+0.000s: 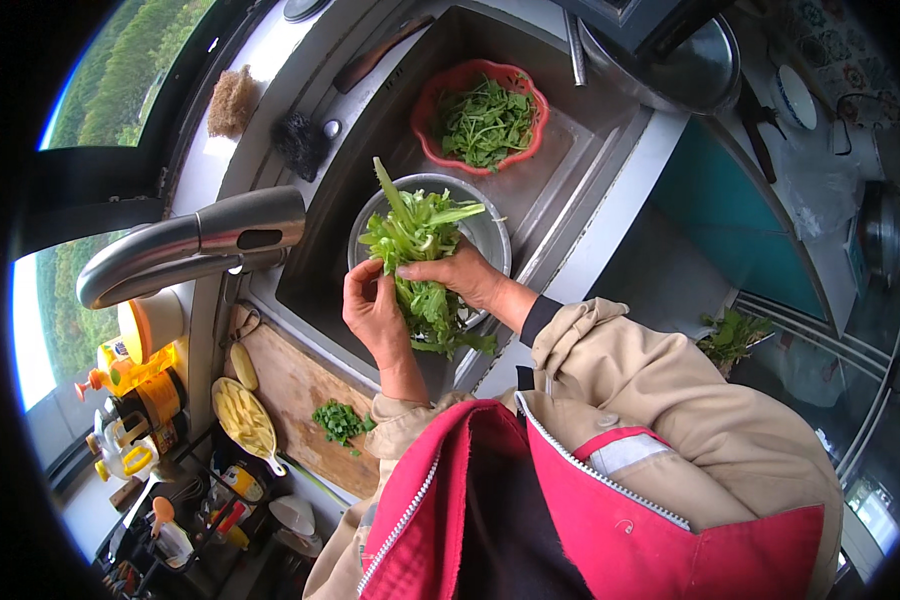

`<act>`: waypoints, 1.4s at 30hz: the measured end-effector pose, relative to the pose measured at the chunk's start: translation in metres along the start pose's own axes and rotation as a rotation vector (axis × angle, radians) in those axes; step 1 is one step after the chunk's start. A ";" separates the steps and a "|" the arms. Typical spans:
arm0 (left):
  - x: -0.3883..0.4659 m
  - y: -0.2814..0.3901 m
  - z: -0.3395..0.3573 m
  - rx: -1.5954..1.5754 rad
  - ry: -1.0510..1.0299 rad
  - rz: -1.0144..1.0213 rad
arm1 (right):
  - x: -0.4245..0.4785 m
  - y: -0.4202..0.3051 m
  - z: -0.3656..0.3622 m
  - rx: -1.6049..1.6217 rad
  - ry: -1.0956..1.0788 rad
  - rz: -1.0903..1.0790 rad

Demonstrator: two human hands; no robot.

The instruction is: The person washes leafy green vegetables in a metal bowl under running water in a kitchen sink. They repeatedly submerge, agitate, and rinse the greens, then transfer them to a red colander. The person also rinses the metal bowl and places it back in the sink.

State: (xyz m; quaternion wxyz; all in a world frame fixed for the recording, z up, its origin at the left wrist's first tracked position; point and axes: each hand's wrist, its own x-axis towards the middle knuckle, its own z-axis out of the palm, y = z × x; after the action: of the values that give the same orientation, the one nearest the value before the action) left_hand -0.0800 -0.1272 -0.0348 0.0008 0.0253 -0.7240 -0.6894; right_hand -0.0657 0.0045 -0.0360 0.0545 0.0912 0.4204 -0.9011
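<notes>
Over a round metal basin [501,240] in the sink, my right hand [461,276] is closed around a bunch of leafy greens [420,232]. Pale cut stem ends point toward the far side and the leaves hang down toward me. My left hand [375,304] is at the left side of the bunch, its thumb and fingertips pinched together at the greens; whether a piece lies between them cannot be told. Beyond the basin, a red plastic colander [427,142] in the sink holds loose green leaves [487,124].
A metal faucet [195,240] reaches in from the left. A wooden cutting board [292,382] bears chopped greens [339,421], beside a dish of sliced yellow food [244,420]. A large metal pot [667,75] stands at the upper right, and a knife handle [382,56] lies behind the sink.
</notes>
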 end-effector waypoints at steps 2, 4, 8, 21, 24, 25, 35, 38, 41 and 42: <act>0.001 0.002 0.001 0.012 -0.014 -0.050 | 0.001 -0.002 -0.003 -0.012 -0.010 0.001; 0.000 0.001 -0.001 0.002 -0.009 -0.055 | 0.002 -0.004 0.002 0.012 -0.020 0.036; 0.001 0.015 0.007 0.178 -0.149 -0.010 | 0.004 -0.010 -0.014 -0.037 0.064 0.037; 0.044 -0.101 0.004 0.289 -0.334 -0.360 | -0.008 -0.133 -0.089 0.014 -0.040 -0.089; 0.018 -0.170 0.056 0.549 -0.403 0.001 | -0.019 -0.152 -0.096 0.031 -0.002 -0.174; 0.014 -0.169 0.072 0.579 -0.432 0.091 | -0.022 -0.157 -0.099 0.024 0.011 -0.198; 0.010 -0.157 0.111 0.731 -0.569 0.153 | -0.017 -0.163 -0.093 -0.028 0.065 -0.156; 0.009 -0.158 0.116 0.743 -0.569 0.222 | -0.015 -0.162 -0.083 -0.028 0.028 -0.130; 0.016 -0.144 0.104 0.472 -0.408 -0.008 | -0.013 -0.163 -0.076 -0.076 -0.002 -0.087; 0.021 -0.142 0.085 0.389 -0.344 -0.124 | -0.008 -0.157 -0.072 -0.110 -0.044 -0.070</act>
State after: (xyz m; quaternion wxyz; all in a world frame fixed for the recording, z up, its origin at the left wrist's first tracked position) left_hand -0.0991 -0.0499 -0.1817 -0.1693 -0.0484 -0.8294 -0.5302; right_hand -0.0772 0.1605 0.0377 0.0369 0.0534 0.4710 -0.8798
